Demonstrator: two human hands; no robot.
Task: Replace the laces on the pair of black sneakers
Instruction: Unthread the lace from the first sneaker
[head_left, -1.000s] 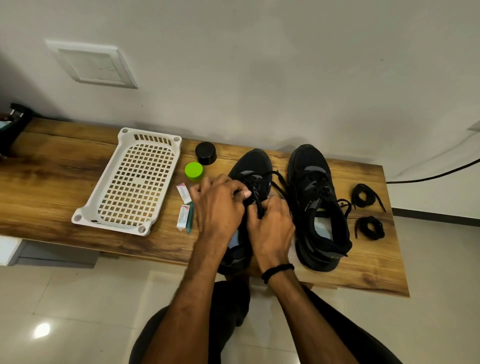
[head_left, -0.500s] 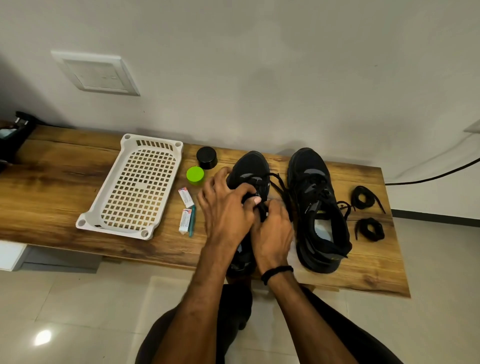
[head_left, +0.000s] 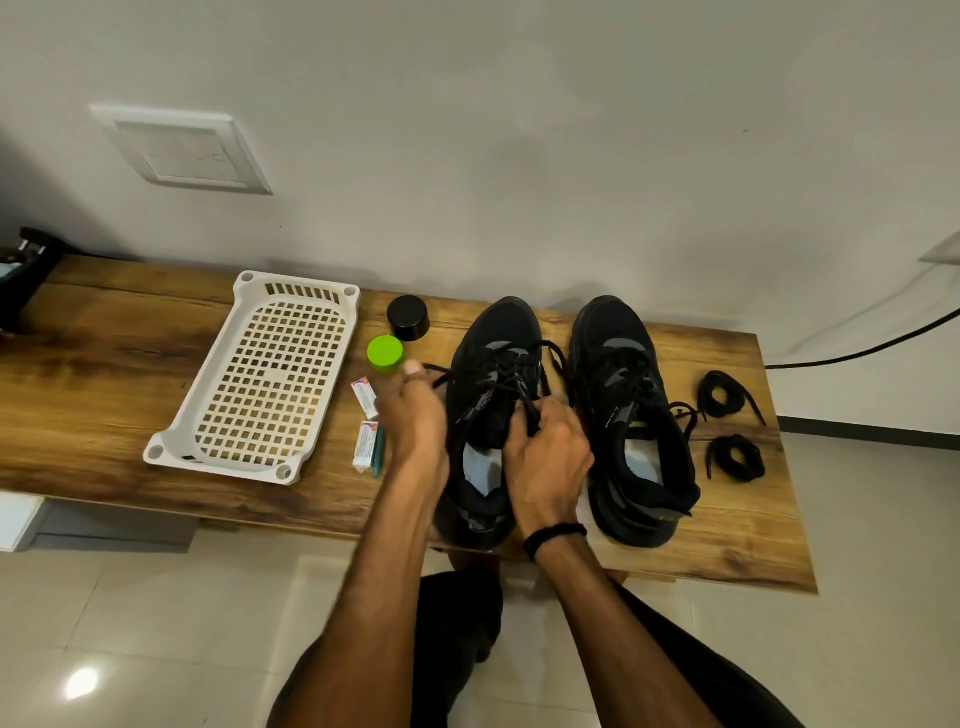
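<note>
2 black sneakers stand toes to the wall on the wooden table (head_left: 104, 364), toward its right edge. L hand (head_left: 410, 410), blurred, pinches 1 end of the lace (head_left: 439, 370) of the inner sneaker (head_left: 493, 332). R hand (head_left: 550, 457) grips the other end over the tongue. Outer sneaker (head_left: 623, 415) is just beside. 2 coiled laces (head_left: 722, 447) lie by the right edge; a white basket (head_left: 298, 280) sits mid-table.

I see wooden bench (head_left: 104, 374) along wall. Left hand (head_left: 410, 410), blurred, pinches one end of lace (head_left: 532, 413), drawn out left of left sneaker (head_left: 498, 332). Right hand (head_left: 550, 452) grips other strand over its tongue. Right sneaker (head_left: 618, 332) just beside. Coiled black laces (head_left: 719, 452) further right. White perforated tray (head_left: 301, 281), green lid (head_left: 385, 353), black lid (head_left: 408, 317) on left.
</note>
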